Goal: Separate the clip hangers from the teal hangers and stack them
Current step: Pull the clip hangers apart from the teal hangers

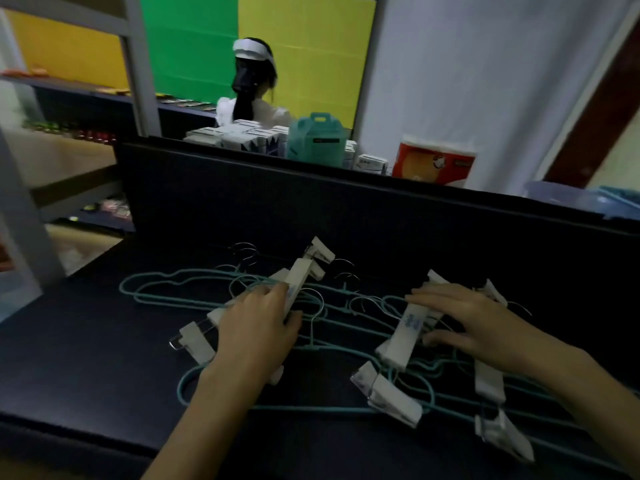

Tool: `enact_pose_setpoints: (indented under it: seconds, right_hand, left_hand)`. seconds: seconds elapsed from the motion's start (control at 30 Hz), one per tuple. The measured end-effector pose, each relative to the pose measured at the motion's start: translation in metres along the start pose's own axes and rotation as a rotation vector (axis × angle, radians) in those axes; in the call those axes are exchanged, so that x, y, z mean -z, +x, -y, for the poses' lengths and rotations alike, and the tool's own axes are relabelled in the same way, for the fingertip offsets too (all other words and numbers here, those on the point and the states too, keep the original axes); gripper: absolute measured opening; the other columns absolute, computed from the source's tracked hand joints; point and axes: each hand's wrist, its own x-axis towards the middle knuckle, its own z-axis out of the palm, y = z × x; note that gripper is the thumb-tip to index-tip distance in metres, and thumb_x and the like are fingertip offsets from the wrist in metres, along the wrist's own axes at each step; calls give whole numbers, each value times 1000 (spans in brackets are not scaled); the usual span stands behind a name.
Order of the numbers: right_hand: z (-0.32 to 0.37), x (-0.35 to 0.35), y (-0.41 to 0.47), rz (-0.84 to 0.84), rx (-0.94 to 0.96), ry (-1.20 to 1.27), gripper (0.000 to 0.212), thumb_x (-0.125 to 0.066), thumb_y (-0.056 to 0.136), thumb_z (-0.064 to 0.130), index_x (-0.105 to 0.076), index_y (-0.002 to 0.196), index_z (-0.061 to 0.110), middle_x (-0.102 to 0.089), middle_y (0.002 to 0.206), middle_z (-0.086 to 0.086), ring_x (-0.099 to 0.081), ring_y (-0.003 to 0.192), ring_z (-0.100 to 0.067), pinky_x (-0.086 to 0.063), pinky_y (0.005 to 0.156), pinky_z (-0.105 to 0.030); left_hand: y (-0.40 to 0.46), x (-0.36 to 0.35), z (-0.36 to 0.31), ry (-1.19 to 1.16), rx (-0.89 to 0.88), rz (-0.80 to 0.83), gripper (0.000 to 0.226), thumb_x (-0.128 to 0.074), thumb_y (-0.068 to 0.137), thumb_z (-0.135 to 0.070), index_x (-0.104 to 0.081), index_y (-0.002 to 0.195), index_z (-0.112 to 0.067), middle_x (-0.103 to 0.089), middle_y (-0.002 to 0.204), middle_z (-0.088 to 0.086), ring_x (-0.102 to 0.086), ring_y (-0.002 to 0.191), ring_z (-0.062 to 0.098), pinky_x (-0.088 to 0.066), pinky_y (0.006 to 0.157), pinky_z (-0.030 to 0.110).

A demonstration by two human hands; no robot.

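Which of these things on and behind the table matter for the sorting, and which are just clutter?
For the job:
white clip hangers
teal hangers
left hand
right hand

Just lying about:
teal jug
small white boxes
orange-and-white pack

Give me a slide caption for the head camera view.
Left hand and right hand each grip a white clip hanger amid tangled teal hangers.
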Motion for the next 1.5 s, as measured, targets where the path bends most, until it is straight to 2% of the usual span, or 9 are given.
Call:
enact_pose_setpoints:
  seconds: [0.1,0.33,0.43,0.5,0.63,0.73,0.97,1.23,1.5]
  right_hand:
    - [-17,-3,10,40,126,25,56,-55,82,51,-26,130,55,-25,135,32,-18,124,15,-13,98,-1]
    - [-31,-20,25,60,299,20,45,-57,91,32,-44,133,43,-35,144,20,-16,130,9,-21,110,-21]
    - [-29,-24,29,21,357,25,44,-55,93,22,-47,133,39,-44,140,14,-33,132,-2,-24,104,-17]
    - [-28,-25,29,11,346,-3,44,-53,95,16,-48,133,39,-46,138,14,-39,127,-6,-26,100,-14]
    - [-27,-26,28,-8,322,-16,45,-53,94,12,-51,129,40,-48,133,13,-44,120,-9,-38,99,-29]
    - [-21,-27,25,-31,299,-5,47,-53,92,7,-53,128,38,-51,129,10,-47,115,-12,-40,95,-31]
    - [13,-20,13,-44,196,-40,43,-53,92,9,-55,126,37,-51,127,11,-46,114,-12,-36,92,-25]
    - [63,-19,-2,-234,170,-2,39,-68,83,10,-62,119,26,-58,113,3,-53,99,-16,-41,84,-28]
    - [113,-14,-81,-435,-7,-167,41,-73,78,12,-63,118,17,-60,105,-2,-56,93,-23,-44,83,-35]
  left_hand:
    - [2,-7,-8,22,79,-31,45,-50,91,-44,-45,131,-24,-58,118,2,-56,104,23,-47,74,34]
    - [-4,-14,-16,-34,121,-143,38,-50,94,-30,-48,131,-22,-59,114,5,-56,98,25,-44,68,35]
    - [-7,-13,-18,-17,102,-162,36,-50,93,-29,-50,129,-23,-58,118,2,-56,98,24,-43,64,33]
    - [-10,-12,-18,-8,72,-171,35,-50,93,-29,-51,127,-24,-57,120,0,-56,99,24,-40,61,31]
    - [-17,-7,-15,17,-18,-191,31,-60,88,-24,-60,118,-21,-63,109,1,-61,88,25,-36,55,29]
    - [-19,-1,-8,36,-60,-229,31,-69,82,-21,-65,112,-19,-68,101,1,-63,78,25,-38,55,30]
    - [-14,22,15,-37,-121,-263,34,-56,90,-26,-57,124,-22,-62,113,-2,-59,94,22,-35,63,29]
    - [-28,37,45,-63,-236,-252,30,-63,86,-20,-63,116,-18,-66,104,1,-62,79,24,-32,53,28]
    - [-42,35,25,-143,-450,-220,31,-69,81,-15,-66,111,-15,-69,103,4,-63,78,32,-39,56,31]
